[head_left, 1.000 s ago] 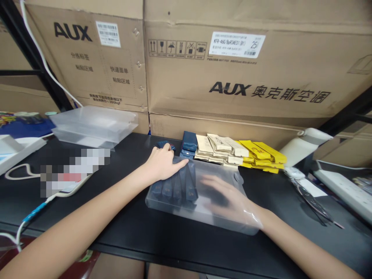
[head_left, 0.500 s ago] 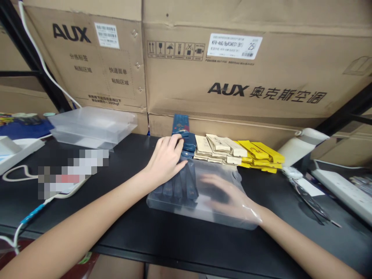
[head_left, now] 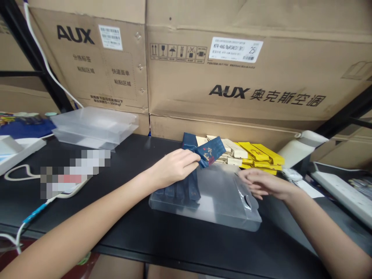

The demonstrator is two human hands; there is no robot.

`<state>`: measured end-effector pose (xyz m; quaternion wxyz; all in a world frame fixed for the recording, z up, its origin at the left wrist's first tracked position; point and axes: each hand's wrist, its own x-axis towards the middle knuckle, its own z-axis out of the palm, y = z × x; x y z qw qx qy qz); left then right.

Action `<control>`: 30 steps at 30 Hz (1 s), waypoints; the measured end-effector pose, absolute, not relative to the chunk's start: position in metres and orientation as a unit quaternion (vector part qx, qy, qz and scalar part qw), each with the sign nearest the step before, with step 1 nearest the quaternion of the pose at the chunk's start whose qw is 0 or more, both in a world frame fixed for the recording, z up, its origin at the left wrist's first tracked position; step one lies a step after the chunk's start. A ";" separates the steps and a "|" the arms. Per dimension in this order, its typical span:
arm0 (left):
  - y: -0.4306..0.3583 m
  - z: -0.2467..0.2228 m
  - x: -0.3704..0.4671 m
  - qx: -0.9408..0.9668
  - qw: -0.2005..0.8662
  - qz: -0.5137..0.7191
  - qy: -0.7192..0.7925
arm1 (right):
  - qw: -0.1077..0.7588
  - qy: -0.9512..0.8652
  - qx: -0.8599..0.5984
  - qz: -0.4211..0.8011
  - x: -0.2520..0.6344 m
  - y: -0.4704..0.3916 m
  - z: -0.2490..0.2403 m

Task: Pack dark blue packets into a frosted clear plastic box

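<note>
My left hand [head_left: 177, 164] pinches the end of a dark blue packet [head_left: 212, 150] with gold lettering and holds it tilted above a clear plastic case [head_left: 217, 193]. Inside the case's left side several dark packets [head_left: 180, 188] lie side by side, seen through the plastic. My right hand [head_left: 261, 183] is beside the case's right end, near its flap with a cut-out handle, fingers apart and nothing visible in them. Behind the case are another blue packet [head_left: 189, 140], cream packets [head_left: 232, 149] and yellow packets [head_left: 258, 153] in piles.
Two stacked clear plastic cases [head_left: 95, 126] stand at the back left, with a phone [head_left: 77, 176] on its cable in front. At the right are a white bottle [head_left: 302, 149] and a power strip [head_left: 343, 190]. Large cardboard boxes [head_left: 180, 89] line the back.
My left hand has lifted a blue packet from the back pile and brought it forward and right over the case. The right hand has come out of the case to its right side.
</note>
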<state>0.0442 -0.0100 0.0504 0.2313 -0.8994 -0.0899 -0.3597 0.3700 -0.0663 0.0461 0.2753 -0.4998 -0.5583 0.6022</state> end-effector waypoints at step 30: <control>-0.017 0.048 0.044 -0.930 0.057 -0.304 -0.199 | 0.537 -0.633 -0.514 0.217 0.308 -0.084 0.029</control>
